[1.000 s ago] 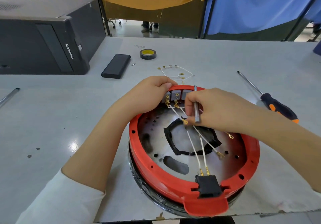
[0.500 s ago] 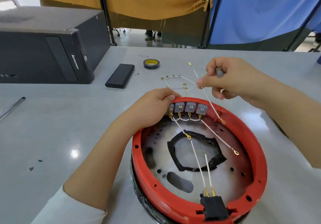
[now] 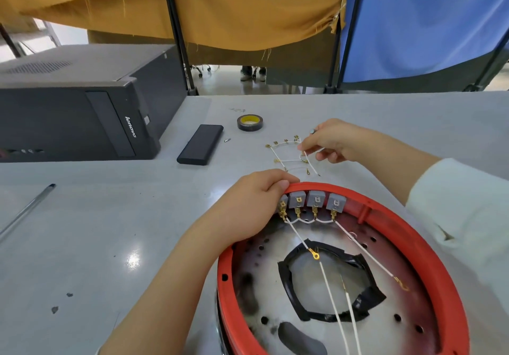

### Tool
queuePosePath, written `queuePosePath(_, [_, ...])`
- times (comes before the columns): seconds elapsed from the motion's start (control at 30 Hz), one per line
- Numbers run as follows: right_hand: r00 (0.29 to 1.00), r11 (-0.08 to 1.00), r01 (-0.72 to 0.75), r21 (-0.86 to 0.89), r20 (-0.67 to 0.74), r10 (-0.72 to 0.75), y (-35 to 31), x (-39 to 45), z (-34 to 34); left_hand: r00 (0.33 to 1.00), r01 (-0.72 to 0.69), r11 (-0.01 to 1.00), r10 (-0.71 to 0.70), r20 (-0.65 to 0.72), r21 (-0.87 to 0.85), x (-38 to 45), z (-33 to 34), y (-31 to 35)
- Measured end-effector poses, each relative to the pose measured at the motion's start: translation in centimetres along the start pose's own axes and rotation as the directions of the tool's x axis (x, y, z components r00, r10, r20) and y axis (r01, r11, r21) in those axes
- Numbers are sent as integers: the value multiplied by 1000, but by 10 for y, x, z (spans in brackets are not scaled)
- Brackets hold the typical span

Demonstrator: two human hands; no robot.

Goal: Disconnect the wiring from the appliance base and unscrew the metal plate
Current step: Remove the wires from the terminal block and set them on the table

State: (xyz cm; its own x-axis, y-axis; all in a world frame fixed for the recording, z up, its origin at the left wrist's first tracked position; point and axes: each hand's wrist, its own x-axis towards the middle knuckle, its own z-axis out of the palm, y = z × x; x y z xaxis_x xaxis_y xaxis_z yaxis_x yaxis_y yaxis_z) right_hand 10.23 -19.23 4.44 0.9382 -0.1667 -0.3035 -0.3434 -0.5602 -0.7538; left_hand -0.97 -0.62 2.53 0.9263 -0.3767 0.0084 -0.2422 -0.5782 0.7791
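Appliance base, red-rimmed and round, sits at the near right of the desk, open side up, with the metal plate seated inside it. Progress, judged: wiring removal partly done, unscrewing not begun. A loose bundle of white leads with brass terminals already lies on the desk just beyond the rim at 12 o'clock. Remaining: four grey terminal blocks at the rim's 12 o'clock edge carry brass spade connectors, joined by short white loops; long white wires run from them across the plate toward 6 o'clock, and one ends in a free ring terminal at about 3 o'clock. The plate shows no sign of being released (no fasteners can be made out for certain among its holes). Left hand grips the rim at 11 o'clock, fingers curled over the edge beside the first block, steadying the base. Right hand is beyond the base at 12 o'clock, its grip pinching a detached white lead between thumb and fingertips over the loose bundle; a small metal tip shows at its upper edge. The wired blocks lie between the two hands, touching the left, well apart from the right.
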Motion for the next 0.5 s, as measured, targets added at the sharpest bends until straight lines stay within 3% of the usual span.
queuePosePath(0.27, [991,992,123,-26,-55,-125,6,-8,4,1000,-3,1000,3,-3,6,0,0,0])
queuePosePath(0.4, [954,951,300,76,-36,-298,15,-40,2,1000,-23,999,23,0,24,-1,0,1])
queuePosePath(0.5, [881,881,472,24,-31,-471,19,-71,7,1000,-26,999,26,-4,33,-2,0,4])
